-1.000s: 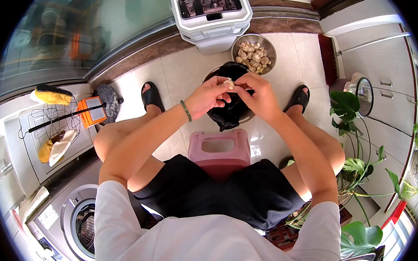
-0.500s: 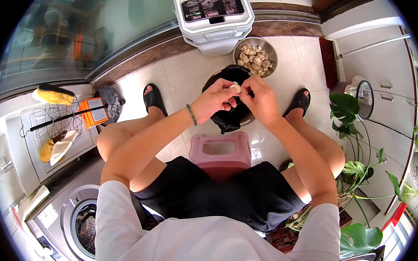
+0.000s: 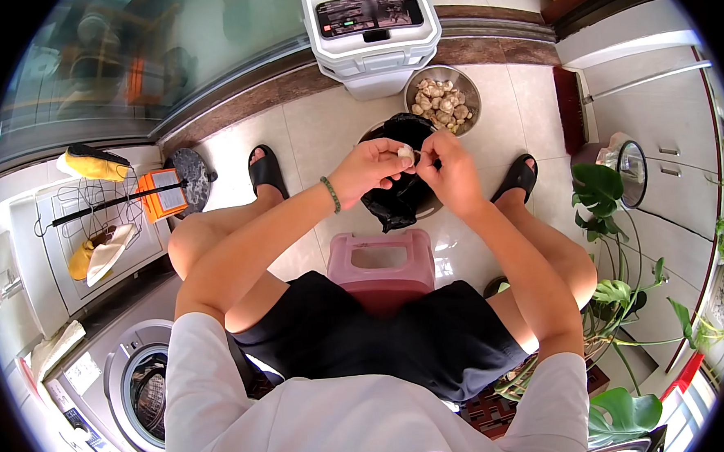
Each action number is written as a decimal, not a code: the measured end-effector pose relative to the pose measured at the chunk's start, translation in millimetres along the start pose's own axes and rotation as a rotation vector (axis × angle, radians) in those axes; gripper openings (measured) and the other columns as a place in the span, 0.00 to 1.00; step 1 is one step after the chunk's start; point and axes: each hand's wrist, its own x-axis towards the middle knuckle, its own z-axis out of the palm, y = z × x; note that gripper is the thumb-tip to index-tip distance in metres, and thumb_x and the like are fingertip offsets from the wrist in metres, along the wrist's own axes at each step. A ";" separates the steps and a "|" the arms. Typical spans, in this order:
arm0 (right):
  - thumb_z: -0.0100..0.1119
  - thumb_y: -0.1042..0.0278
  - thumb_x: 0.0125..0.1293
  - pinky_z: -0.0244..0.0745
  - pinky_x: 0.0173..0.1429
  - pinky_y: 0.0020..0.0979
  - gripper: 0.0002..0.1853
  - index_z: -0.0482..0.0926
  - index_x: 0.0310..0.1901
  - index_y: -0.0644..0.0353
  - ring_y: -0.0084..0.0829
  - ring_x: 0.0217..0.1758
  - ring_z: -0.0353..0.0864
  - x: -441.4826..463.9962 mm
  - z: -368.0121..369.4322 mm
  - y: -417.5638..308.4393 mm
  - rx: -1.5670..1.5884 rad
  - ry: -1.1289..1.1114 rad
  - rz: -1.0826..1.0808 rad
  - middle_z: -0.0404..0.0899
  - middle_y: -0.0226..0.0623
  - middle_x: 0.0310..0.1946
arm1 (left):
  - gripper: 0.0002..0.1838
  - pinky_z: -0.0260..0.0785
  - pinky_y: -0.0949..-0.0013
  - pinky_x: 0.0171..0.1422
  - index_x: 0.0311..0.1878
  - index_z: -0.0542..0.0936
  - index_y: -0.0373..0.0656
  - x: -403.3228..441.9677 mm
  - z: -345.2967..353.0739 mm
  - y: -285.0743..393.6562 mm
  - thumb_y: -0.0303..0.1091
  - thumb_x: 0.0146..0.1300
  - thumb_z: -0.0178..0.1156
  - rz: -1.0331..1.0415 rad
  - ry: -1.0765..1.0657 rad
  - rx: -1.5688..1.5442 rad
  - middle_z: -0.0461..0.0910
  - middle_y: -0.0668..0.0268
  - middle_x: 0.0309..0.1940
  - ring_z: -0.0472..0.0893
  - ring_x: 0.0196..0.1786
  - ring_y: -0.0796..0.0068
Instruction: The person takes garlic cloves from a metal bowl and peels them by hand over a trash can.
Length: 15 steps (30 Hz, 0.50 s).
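Observation:
A pale garlic clove is pinched between the thumb and fingers of my left hand, which wears a green beaded bracelet. Close against the clove, my right hand has its thumb and forefinger pressed together; what lies between them is too small to make out. Both hands hover over a bin lined with a black plastic bag. Just beyond it, a metal bowl holds several garlic bulbs.
A pink stool stands between my knees. A white box bearing a phone is beyond the bin. To the left are a wire rack and a washing machine; leafy plants and cabinets line the right.
The clove has turned in my left fingers and looks whiter. My right fingertips have drawn slightly away from it. The bowl and bin have not moved.

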 end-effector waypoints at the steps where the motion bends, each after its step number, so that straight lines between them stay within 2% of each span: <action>1: 0.62 0.81 0.54 0.73 0.29 0.34 0.07 0.72 0.32 0.62 0.36 0.25 0.78 1.2 -0.3 4.2 0.054 0.010 0.043 0.74 0.39 0.28 | 0.18 0.66 0.80 0.40 0.55 0.77 0.46 -0.3 -1.7 2.6 0.42 0.67 0.65 -0.009 -0.033 0.074 0.80 0.76 0.41 0.72 0.38 0.89; 5: 0.61 0.82 0.55 0.73 0.29 0.32 0.06 0.73 0.31 0.63 0.34 0.24 0.78 6.0 -5.1 9.4 0.121 0.061 0.066 0.74 0.39 0.28 | 0.20 0.65 0.81 0.39 0.59 0.76 0.46 0.2 -7.4 0.0 0.43 0.68 0.63 -0.017 -0.071 0.197 0.81 0.74 0.43 0.72 0.37 0.89; 8: 0.60 0.81 0.55 0.73 0.30 0.32 0.05 0.74 0.31 0.63 0.35 0.25 0.78 6.0 -9.6 9.5 0.090 0.014 0.131 0.75 0.39 0.28 | 0.22 0.64 0.81 0.39 0.62 0.75 0.46 -1.2 -7.6 -0.5 0.45 0.69 0.61 0.025 -0.075 0.215 0.81 0.73 0.43 0.71 0.37 0.89; 10: 0.60 0.78 0.56 0.74 0.31 0.33 0.03 0.75 0.31 0.62 0.36 0.26 0.79 2.9 -11.5 7.8 0.001 -0.139 0.196 0.76 0.39 0.29 | 0.19 0.64 0.81 0.37 0.61 0.75 0.47 -1.3 -8.1 -0.7 0.41 0.71 0.59 0.051 -0.032 0.179 0.83 0.73 0.42 0.71 0.35 0.88; 15: 0.63 0.74 0.58 0.75 0.33 0.35 0.04 0.77 0.33 0.61 0.37 0.27 0.79 -2.4 -5.6 7.4 -0.061 -0.194 0.133 0.77 0.38 0.30 | 0.21 0.64 0.81 0.39 0.63 0.73 0.48 -3.1 -8.1 -0.8 0.44 0.71 0.59 0.051 0.008 0.134 0.81 0.74 0.43 0.71 0.37 0.88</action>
